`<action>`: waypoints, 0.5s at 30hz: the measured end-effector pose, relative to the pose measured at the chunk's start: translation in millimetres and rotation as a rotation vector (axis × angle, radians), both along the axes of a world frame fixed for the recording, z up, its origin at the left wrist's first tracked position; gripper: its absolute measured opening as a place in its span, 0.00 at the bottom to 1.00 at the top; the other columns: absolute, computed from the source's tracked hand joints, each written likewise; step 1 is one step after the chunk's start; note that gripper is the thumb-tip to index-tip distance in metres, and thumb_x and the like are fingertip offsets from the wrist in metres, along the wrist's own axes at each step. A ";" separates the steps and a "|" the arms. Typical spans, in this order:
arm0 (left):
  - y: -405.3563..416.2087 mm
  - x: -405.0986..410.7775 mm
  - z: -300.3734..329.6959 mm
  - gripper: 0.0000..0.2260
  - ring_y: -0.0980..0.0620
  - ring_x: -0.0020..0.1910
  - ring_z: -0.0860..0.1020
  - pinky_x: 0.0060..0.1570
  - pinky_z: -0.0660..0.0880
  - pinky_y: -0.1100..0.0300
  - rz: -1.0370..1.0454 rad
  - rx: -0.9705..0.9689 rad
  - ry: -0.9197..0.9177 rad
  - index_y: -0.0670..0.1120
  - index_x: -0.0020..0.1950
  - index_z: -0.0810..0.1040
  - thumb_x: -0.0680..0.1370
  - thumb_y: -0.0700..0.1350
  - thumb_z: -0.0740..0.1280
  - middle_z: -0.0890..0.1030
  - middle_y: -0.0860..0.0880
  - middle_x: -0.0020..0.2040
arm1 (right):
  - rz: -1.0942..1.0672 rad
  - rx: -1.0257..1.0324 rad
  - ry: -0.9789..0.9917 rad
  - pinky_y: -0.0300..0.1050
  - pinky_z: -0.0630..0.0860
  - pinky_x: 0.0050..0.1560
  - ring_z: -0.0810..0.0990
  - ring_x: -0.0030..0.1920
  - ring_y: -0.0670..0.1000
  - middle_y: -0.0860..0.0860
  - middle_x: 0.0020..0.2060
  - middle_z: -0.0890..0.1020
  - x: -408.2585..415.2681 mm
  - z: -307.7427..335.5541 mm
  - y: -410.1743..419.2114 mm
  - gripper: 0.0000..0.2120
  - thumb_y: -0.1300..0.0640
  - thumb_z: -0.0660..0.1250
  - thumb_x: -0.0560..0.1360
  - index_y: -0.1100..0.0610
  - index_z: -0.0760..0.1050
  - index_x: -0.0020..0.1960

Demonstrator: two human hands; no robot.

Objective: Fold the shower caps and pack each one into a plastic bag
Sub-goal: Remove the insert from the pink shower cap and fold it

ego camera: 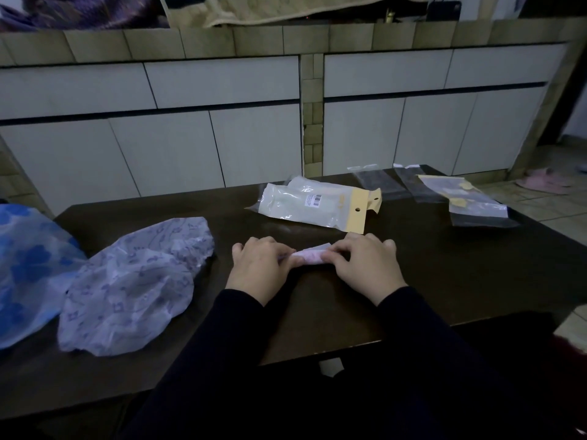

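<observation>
A pink shower cap (309, 257), folded into a narrow roll, lies on the dark table (444, 268) between my hands. My left hand (259, 268) grips its left end with curled fingers, and my right hand (365, 263) pinches its right end. To the left a pale purple patterned shower cap (133, 287) lies loose and unfolded. A blue flowered shower cap (28, 271) sits at the far left edge. Behind my hands lie packed plastic bags with yellow header cards (317, 204).
Empty clear plastic bags (381, 184) and one with a yellow card (473, 201) lie at the table's far right. White cabinet doors (190, 147) stand behind the table. Pink slippers (543, 181) rest on the tiled floor at right.
</observation>
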State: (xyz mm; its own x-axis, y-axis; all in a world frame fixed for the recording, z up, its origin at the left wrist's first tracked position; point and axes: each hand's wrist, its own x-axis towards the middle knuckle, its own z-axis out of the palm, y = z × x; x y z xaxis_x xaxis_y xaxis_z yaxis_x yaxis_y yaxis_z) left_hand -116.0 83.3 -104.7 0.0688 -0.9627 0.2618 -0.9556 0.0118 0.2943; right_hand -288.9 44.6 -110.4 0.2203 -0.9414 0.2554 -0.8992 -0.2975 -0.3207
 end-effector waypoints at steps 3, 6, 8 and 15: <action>-2.4 -2.5 0.9 0.14 0.49 0.59 0.68 0.60 0.58 0.52 0.021 0.007 -0.001 0.57 0.57 0.80 0.81 0.57 0.57 0.78 0.52 0.55 | -0.023 0.091 -0.126 0.49 0.58 0.55 0.75 0.58 0.49 0.43 0.54 0.81 1.3 0.3 -8.9 0.12 0.42 0.60 0.79 0.43 0.80 0.54; -9.8 -6.8 0.4 0.17 0.48 0.59 0.68 0.59 0.59 0.52 0.039 0.058 -0.033 0.53 0.56 0.80 0.82 0.56 0.53 0.77 0.50 0.54 | -0.057 0.194 -0.229 0.50 0.59 0.61 0.74 0.60 0.50 0.45 0.55 0.81 2.1 0.1 -17.5 0.13 0.41 0.60 0.78 0.43 0.81 0.53; -15.1 -9.1 1.3 0.17 0.48 0.58 0.69 0.57 0.59 0.52 0.047 0.086 -0.059 0.51 0.55 0.78 0.83 0.54 0.51 0.76 0.49 0.53 | -0.073 0.198 -0.239 0.50 0.60 0.62 0.74 0.59 0.51 0.46 0.55 0.81 2.4 -1.3 -20.6 0.13 0.40 0.60 0.78 0.43 0.80 0.54; -20.8 -6.9 2.0 0.05 0.53 0.55 0.73 0.53 0.57 0.54 0.027 0.051 0.108 0.58 0.51 0.73 0.81 0.53 0.58 0.75 0.55 0.50 | -0.024 -0.082 -0.210 0.46 0.58 0.51 0.70 0.56 0.48 0.42 0.51 0.75 5.6 -3.9 -18.0 0.07 0.44 0.64 0.77 0.41 0.78 0.52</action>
State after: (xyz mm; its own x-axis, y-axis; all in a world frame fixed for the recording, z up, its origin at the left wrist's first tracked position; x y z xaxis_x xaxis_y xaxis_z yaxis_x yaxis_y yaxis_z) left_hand -122.8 62.5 -102.7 0.1201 -0.9720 0.2021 -0.9182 -0.0313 0.3949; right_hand -283.3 26.6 -114.4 0.1325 -0.9199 0.3690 -0.8223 -0.3099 -0.4772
